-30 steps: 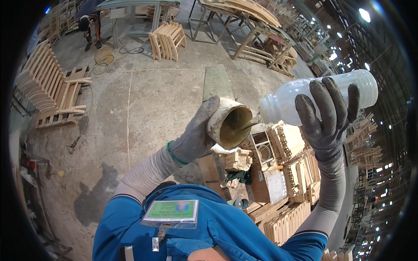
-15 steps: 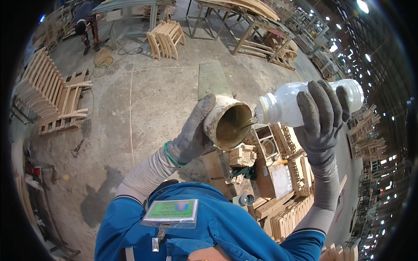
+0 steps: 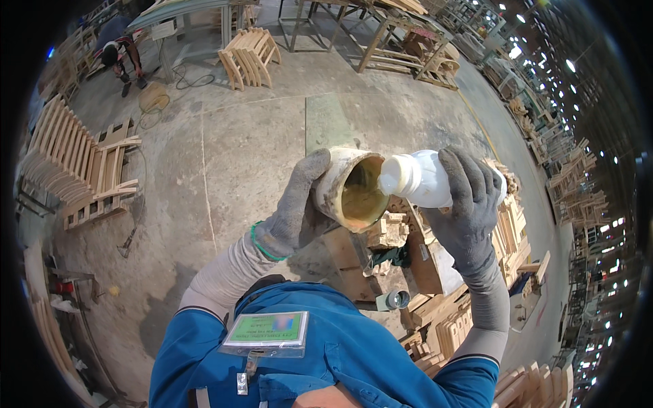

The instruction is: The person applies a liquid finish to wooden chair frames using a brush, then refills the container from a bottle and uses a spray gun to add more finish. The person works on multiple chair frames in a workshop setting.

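Observation:
My left hand [image 3: 296, 204], in a grey glove, is wrapped round a stained, off-white cylindrical cup [image 3: 330, 185]. The cup is tilted with its mouth toward the right, and yellowish-brown residue coats the inside. In my right hand [image 3: 468, 204], also gloved in grey, is a translucent white plastic bottle [image 3: 427, 178], held almost level. The bottle's neck points left and sits at the cup's right rim, overlapping the opening. Whether the neck touches the rim, or liquid is flowing from it, I cannot make out.
Below my hands stand wooden parts [image 3: 388, 231] and an open wooden box [image 3: 425, 262]. Stacked curved wooden frames [image 3: 58, 153] are at the left, with another stack [image 3: 250, 58] farther off. A person [image 3: 119, 54] bends down at the far left. Metal-framed tables [image 3: 401, 47] stand beyond.
The bottle has moved left and now overlaps the cup's opening. The thin stream seen between neck and cup is no longer visible. The cup has shifted slightly left.

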